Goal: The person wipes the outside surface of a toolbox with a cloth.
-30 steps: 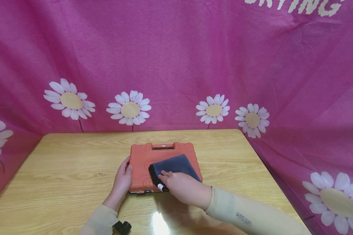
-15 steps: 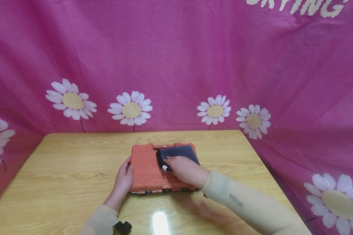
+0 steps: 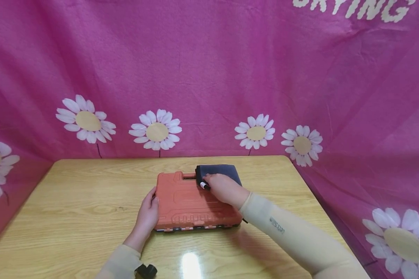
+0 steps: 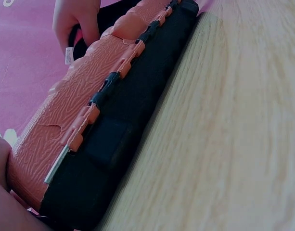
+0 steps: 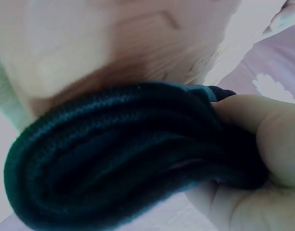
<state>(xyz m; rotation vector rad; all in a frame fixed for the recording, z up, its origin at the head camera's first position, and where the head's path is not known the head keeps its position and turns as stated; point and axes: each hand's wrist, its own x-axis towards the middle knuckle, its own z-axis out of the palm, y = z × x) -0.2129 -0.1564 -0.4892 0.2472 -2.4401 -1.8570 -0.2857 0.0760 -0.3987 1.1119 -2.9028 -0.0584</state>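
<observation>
Pinched in the fingers of the right hand (image 3: pixel 226 189), the folded blue-grey cloth (image 3: pixel 219 169) was held right over the far-right corner of the flat orange-and-black plastic case (image 3: pixel 192 201)—left side touched by the left hand (image 3: pixel 147 213), finger curl unclear!

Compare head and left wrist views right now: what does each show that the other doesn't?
Head only: the carry handle, the beige sleeves and the black device at the left wrist.

Left wrist only: the raised block on the black side wall; the head view catches just a thin dark strip there.

Both: the orange case on the table, the left hand at its left side, the right hand holding the folded dark cloth, and the pink backdrop.
</observation>
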